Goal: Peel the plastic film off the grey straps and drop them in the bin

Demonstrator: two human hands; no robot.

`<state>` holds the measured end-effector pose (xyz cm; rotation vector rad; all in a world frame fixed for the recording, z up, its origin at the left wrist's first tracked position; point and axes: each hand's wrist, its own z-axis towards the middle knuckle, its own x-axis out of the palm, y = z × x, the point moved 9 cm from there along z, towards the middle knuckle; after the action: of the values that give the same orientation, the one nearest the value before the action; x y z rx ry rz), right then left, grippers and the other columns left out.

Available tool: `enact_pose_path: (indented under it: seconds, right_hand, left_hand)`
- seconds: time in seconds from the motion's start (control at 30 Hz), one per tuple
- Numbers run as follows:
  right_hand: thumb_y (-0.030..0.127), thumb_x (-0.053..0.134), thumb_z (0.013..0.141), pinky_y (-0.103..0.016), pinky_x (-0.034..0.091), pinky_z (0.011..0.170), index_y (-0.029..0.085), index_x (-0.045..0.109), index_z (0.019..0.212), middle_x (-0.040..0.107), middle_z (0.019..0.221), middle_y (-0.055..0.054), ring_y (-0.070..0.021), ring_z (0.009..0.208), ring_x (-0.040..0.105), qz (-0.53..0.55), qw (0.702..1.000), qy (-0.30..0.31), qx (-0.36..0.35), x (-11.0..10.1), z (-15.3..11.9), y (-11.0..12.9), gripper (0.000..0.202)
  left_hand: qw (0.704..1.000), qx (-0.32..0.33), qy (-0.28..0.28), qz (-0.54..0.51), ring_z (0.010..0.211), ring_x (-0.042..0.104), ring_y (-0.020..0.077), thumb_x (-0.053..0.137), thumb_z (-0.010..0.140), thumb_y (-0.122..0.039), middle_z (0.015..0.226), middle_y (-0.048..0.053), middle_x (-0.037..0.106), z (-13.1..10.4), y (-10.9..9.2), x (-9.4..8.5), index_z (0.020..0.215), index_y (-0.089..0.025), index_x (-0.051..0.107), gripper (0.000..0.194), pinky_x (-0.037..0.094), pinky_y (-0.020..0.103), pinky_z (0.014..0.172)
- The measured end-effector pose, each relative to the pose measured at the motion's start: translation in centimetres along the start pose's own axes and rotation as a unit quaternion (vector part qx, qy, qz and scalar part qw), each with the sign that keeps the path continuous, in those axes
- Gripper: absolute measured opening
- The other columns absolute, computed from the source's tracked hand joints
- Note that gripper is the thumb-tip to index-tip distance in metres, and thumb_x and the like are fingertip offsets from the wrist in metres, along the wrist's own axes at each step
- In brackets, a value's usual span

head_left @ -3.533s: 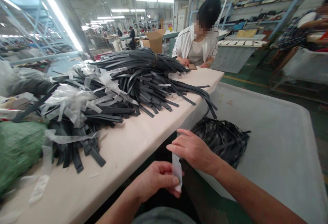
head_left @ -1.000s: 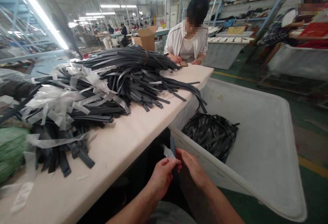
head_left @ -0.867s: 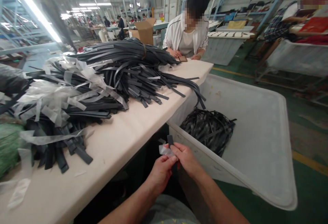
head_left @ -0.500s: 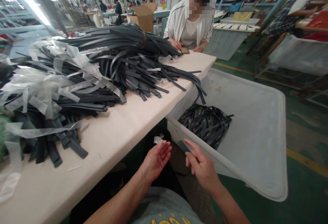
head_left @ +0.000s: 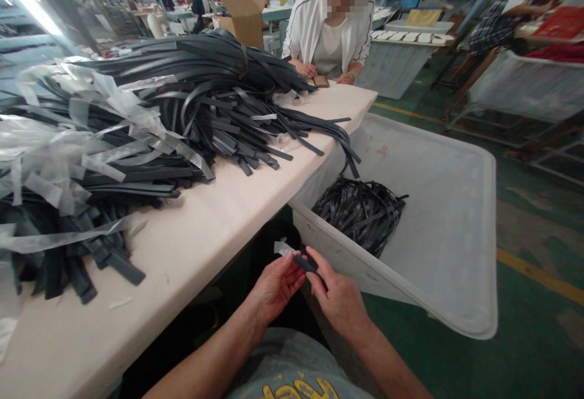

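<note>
My left hand is closed, palm up, with a whitish clear piece of film pinched at its fingertips. The dark grey strap is gripped by my right hand, its short flat end reaching to my left fingertips. Whether the left fingers also grip the strap, I cannot tell. Both hands are close together in front of my body, between the table and the bin. On the table, a big heap of dark straps lies with loose clear film strips across it.
The pale table runs diagonally on the left. A white bin stands at the right with a tangle of dark strips inside. Across the table a person in a white jacket leans on its far end. Another person works far right.
My right hand has moved left with the dark strap, bringing its end to my left fingertips. The whole view has shifted slightly, with the table and bin now farther left.
</note>
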<state>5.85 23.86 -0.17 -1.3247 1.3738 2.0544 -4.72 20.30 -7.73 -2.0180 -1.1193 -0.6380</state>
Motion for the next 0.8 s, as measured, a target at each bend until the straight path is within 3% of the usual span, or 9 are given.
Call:
enact_pose_path:
  seconds: [0.2, 0.37, 0.5, 0.57, 0.7, 0.8]
  right_hand:
    - [0.03, 0.044, 0.097, -0.028, 0.053, 0.063, 0.022, 0.049, 0.141, 0.075, 0.086, -0.006, -0.0202, 0.068, 0.071, 0.005, 0.999, 0.025, 0.029, 0.9, 0.2, 0.1, 0.045]
    - [0.027, 0.043, 0.095, -0.032, 0.054, 0.072, 0.022, 0.044, 0.144, 0.074, 0.096, -0.007, -0.0213, 0.08, 0.071, 0.089, 0.993, 0.045, 0.063, 0.9, 0.8, 0.8, 0.049]
    - [0.032, 0.048, 0.092, -0.028, 0.054, 0.066, 0.019, 0.026, 0.152, 0.07, 0.084, -0.002, -0.0173, 0.07, 0.067, 0.216, 0.971, 0.076, 0.076, -0.6, -1.1, 0.7, 0.065]
    - [0.034, 0.046, 0.094, -0.024, 0.051, 0.056, 0.021, 0.026, 0.152, 0.067, 0.077, 0.001, -0.0137, 0.057, 0.063, 0.223, 0.965, 0.095, 0.1, -1.2, -2.2, -0.1, 0.062]
    - [0.034, 0.04, 0.096, -0.024, 0.048, 0.051, 0.024, 0.039, 0.147, 0.064, 0.072, 0.003, -0.0109, 0.045, 0.054, 0.159, 0.976, 0.084, 0.124, -1.3, -2.0, -1.5, 0.051]
    - [0.035, 0.042, 0.095, -0.026, 0.051, 0.057, 0.019, 0.038, 0.146, 0.064, 0.073, 0.002, -0.0118, 0.049, 0.057, 0.193, 0.971, 0.058, 0.131, -1.1, -0.8, -1.7, 0.054]
  left_hand:
    - [1.0, -0.004, 0.012, 0.015, 0.081, 0.069, 0.0138, 0.072, 0.084, -0.034, 0.099, 0.01, 0.075, 0.3, 0.5, 0.0, 0.098, -0.012, 0.072, 0.026, 0.053, 0.023, 0.074]
    - [0.999, 0.007, 0.034, 0.027, 0.06, 0.063, 0.0114, 0.078, 0.077, -0.032, 0.074, 0.006, 0.072, 0.5, 1.0, 0.8, 0.09, -0.009, 0.074, 0.027, 0.049, 0.021, 0.058]
    - [0.999, 0.036, -0.02, 0.023, 0.076, 0.068, 0.0146, 0.069, 0.086, -0.028, 0.09, 0.01, 0.075, 1.0, -0.6, -0.2, 0.091, -0.01, 0.074, 0.019, 0.052, 0.023, 0.067]
    - [0.998, 0.033, -0.05, 0.02, 0.082, 0.069, 0.0149, 0.064, 0.089, -0.027, 0.095, 0.009, 0.075, 1.1, -1.0, -0.8, 0.092, -0.012, 0.073, 0.017, 0.052, 0.023, 0.071]
    - [0.999, -0.01, -0.016, 0.038, 0.079, 0.068, 0.0139, 0.064, 0.089, -0.027, 0.095, 0.01, 0.075, 1.0, 1.0, 0.4, 0.095, -0.012, 0.073, 0.019, 0.052, 0.023, 0.069]
    - [0.998, -0.024, 0.026, 0.049, 0.072, 0.066, 0.012, 0.066, 0.087, -0.026, 0.091, 0.01, 0.074, 1.1, 2.7, 1.7, 0.093, -0.009, 0.074, 0.02, 0.05, 0.021, 0.066]
